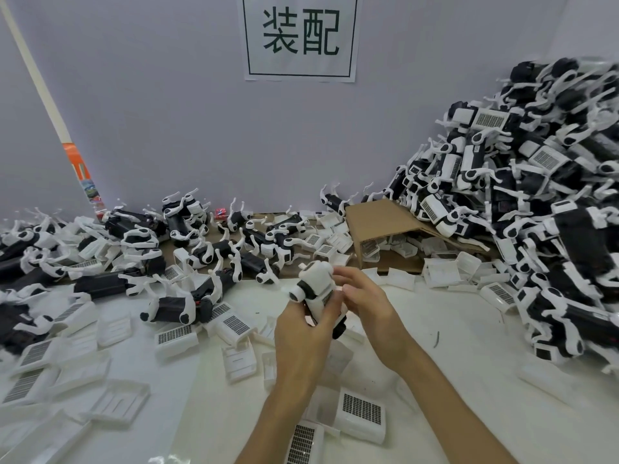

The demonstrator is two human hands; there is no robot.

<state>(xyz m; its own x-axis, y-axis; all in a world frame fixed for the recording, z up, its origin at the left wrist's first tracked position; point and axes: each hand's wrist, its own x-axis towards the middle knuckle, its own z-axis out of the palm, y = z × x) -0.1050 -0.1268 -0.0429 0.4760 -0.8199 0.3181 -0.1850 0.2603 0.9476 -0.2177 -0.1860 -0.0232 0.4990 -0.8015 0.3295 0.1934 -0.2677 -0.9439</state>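
White and black plastic make up the toy dog (313,289), which is held between the two hands, raised off the worktop (452,363). It is tilted so that its rounded end, with a dark socket, points up and to the left. The left hand (301,343) is wrapped round it from below with the thumb over the near side, so that the body is braced. The right hand (365,306) is closed on its right flank, fingertips curled onto the white shell, apparently so that the cover can be pressed home. A grid-printed panel is seen on the shell between the thumbs, and a black part shows at the lower end, between the hands.

Loose white shells (360,413) of the same kind are spread just beneath and to the left of the hands, within easy reach, presumably as stock to be fitted. Bare black bodies (187,306) with white legs are laid beyond the left hand, probably awaiting covers. A high heap of covered dogs (536,212) is banked well to the right of the right hand, likely the finished lot. A cardboard box (385,222) is tipped on its side beyond the hands.
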